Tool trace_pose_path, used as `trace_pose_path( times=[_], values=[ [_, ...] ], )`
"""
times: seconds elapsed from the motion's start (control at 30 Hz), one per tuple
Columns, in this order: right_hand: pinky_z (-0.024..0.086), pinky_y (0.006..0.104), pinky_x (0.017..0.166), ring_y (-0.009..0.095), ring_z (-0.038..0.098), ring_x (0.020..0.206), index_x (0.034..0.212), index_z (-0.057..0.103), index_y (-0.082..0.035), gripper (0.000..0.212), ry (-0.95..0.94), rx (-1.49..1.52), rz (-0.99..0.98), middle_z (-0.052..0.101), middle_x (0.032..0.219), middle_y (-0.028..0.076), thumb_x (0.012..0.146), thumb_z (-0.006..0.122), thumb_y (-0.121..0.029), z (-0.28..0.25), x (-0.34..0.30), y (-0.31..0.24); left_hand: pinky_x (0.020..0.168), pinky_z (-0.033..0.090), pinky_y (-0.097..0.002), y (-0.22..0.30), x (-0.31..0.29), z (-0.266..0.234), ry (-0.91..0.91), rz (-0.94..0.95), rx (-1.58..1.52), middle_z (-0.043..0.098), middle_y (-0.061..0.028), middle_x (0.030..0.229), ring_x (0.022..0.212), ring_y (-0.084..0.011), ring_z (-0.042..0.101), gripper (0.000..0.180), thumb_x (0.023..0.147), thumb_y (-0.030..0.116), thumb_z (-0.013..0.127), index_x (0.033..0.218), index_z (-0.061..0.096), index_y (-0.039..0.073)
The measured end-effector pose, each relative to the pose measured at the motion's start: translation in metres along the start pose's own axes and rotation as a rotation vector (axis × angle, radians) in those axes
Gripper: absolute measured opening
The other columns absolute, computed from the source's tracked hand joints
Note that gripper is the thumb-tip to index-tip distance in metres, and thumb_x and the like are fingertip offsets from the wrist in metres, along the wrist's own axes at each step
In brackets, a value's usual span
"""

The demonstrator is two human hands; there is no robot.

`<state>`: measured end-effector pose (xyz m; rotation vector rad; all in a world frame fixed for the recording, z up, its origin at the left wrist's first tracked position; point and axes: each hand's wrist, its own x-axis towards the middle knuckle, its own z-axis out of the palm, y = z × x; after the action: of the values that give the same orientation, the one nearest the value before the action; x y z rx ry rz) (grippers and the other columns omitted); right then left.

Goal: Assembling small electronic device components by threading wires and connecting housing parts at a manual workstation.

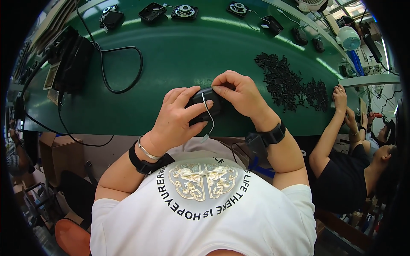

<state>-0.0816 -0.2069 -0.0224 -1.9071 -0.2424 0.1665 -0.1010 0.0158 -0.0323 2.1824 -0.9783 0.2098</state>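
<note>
A small black speaker housing with rounded corners is in my left hand, near the front edge of the bench. My left thumb and fingers close around its left side. A thin white-grey cable comes out of the housing and hangs toward me, ending in a small connector. At the housing's upper right corner, my right hand has its thumb and index finger pinched together. Anything between those fingertips is too small or hidden to make out.
The green bench carries a heap of short black pegs to the right. Along its far side lie open speaker housings and round speakers. A black cable loops at left beside a dark machine. A co-worker's hand rests at the right edge.
</note>
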Motion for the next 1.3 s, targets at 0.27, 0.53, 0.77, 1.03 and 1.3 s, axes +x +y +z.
trace_pose_path(
  times=[0.27, 0.53, 0.77, 1.03, 1.3],
  values=[
    [0.049, 0.0227, 0.071, 0.006, 0.059, 0.077, 0.099, 0.067, 0.0, 0.011, 0.046, -0.056, -0.02, 0.065, 0.084, 0.0, 0.089, 0.068, -0.004, -0.008, -0.004, -0.003, 0.1, 0.041, -0.0483, 0.002, 0.002, 0.0, -0.002, 0.0, 0.004, 0.058, -0.0175, 0.124, 0.112, -0.0356, 0.055, 0.051, 0.063, 0.011, 0.081, 0.112, 0.07, 0.015],
    [0.05, 0.0242, 0.072, 0.011, 0.06, 0.078, 0.098, 0.07, -0.001, 0.012, 0.45, -0.409, 0.036, 0.066, 0.088, 0.003, 0.087, 0.07, -0.007, -0.099, -0.028, 0.027, 0.1, 0.041, -0.0484, 0.002, 0.001, 0.002, 0.004, -0.007, 0.006, 0.058, -0.0176, 0.124, 0.113, -0.0363, 0.055, 0.052, 0.062, 0.011, 0.082, 0.112, 0.07, 0.016],
    [0.052, 0.0342, 0.071, 0.025, 0.064, 0.077, 0.095, 0.071, -0.003, 0.016, 0.431, -0.961, -0.104, 0.066, 0.085, 0.009, 0.084, 0.072, -0.015, -0.096, -0.017, 0.042, 0.1, 0.041, -0.0483, 0.0, -0.002, 0.001, 0.016, -0.017, 0.026, 0.058, -0.0176, 0.125, 0.113, -0.0361, 0.055, 0.051, 0.062, 0.011, 0.082, 0.111, 0.07, 0.016],
    [0.052, 0.0355, 0.069, 0.024, 0.065, 0.076, 0.092, 0.07, -0.002, 0.011, 0.437, -1.039, -0.221, 0.065, 0.085, 0.008, 0.087, 0.069, -0.011, -0.089, -0.018, 0.031, 0.101, 0.041, -0.0483, -0.002, 0.001, 0.002, 0.01, -0.023, -0.004, 0.058, -0.0168, 0.124, 0.112, -0.0357, 0.055, 0.049, 0.062, 0.012, 0.082, 0.11, 0.071, 0.017],
    [0.049, 0.0285, 0.064, 0.012, 0.058, 0.074, 0.09, 0.069, -0.001, 0.003, -0.05, -0.138, -0.181, 0.06, 0.082, 0.003, 0.088, 0.067, -0.002, 0.003, 0.007, -0.042, 0.104, 0.038, -0.0525, -0.004, -0.002, 0.001, 0.026, -0.006, 0.031, 0.058, -0.0155, 0.121, 0.112, -0.0354, 0.055, 0.045, 0.062, 0.015, 0.082, 0.106, 0.071, 0.017]
  ],
)
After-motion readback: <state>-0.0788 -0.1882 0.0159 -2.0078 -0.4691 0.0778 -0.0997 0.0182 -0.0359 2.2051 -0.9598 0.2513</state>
